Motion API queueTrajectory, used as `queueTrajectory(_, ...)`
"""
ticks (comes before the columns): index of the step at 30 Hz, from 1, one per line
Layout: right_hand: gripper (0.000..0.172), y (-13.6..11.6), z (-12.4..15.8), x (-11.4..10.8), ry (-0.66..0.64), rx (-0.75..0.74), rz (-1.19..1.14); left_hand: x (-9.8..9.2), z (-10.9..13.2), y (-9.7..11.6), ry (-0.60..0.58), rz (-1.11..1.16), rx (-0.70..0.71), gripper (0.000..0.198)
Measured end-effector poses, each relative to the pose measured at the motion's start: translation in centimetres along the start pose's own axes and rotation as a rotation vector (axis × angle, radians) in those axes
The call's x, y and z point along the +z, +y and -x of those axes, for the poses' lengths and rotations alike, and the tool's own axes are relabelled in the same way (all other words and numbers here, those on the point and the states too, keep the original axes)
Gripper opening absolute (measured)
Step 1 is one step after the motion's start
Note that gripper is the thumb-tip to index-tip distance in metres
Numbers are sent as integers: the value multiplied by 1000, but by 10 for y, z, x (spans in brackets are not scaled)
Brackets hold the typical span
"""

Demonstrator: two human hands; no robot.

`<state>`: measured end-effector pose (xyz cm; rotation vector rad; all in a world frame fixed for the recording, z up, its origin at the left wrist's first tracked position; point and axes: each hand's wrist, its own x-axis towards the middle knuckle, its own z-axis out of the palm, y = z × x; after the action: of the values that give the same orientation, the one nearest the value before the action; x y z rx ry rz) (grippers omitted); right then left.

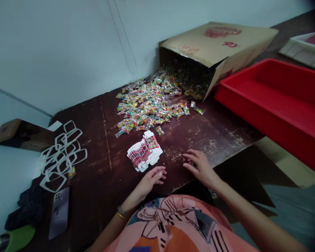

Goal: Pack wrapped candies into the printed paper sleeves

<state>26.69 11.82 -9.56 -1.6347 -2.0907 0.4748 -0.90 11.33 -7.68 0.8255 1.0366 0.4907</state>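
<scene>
My left hand (152,177) is just above the table's front edge, its fingers loosely bent and apart with nothing visible in them. In front of it lies a fanned stack of flat, printed red-and-white cartons (143,154). To the right, my right hand (201,168) hovers by the table edge, thumb and fingers apart. A small reddish thing (191,162) shows between them, mostly hidden; whether the hand touches it cannot be made out. Beyond the cartons spreads a pile of clear packets of coloured sweets (149,101), with one packet (159,131) lying apart near the cartons.
A cardboard box (220,42) lies on its side, more packets inside. At right are a red tray (267,105) and a white crate (304,50). White loop-shaped frames (64,150), a phone (59,213), a small brown box (23,134) and dark cloth (26,206) are at left.
</scene>
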Motion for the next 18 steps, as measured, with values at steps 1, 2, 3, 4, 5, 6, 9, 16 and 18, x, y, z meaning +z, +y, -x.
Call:
queueTrajectory(1, 35, -1, 8, 13, 14, -22, 66, -1, 1, -2, 13, -15, 7, 38)
queueTrajectory(2, 34, 3, 17, 21, 25, -26, 132, -3, 3, -4, 16, -21, 6, 38)
queueTrajectory(3, 33, 11, 27, 25, 45, -6, 193, -4, 6, -6, 17, -20, 0, 38)
queueTrajectory(4, 32, 22, 36, 24, 75, 37, 244, -6, 8, -8, 19, -16, -9, 37)
queueTrajectory(5, 30, 35, 43, 19, 112, 93, 280, -8, 11, -10, 24, -10, -18, 37)
queueTrajectory(6, 28, 47, 48, 12, 155, 151, 303, -11, 13, -11, 31, -4, -26, 37)
queueTrajectory(9, 25, 57, 40, -5, 219, 180, 241, -16, 13, -16, 34, 15, -35, 37)
queueTrajectory(16, 33, -62, -88, 48, -104, -300, 38, -4, 8, -9, 41, -44, 12, 37)
queueTrajectory(18, 48, -80, -124, 66, -212, -371, 138, -1, 12, -8, 27, -43, 23, 37)
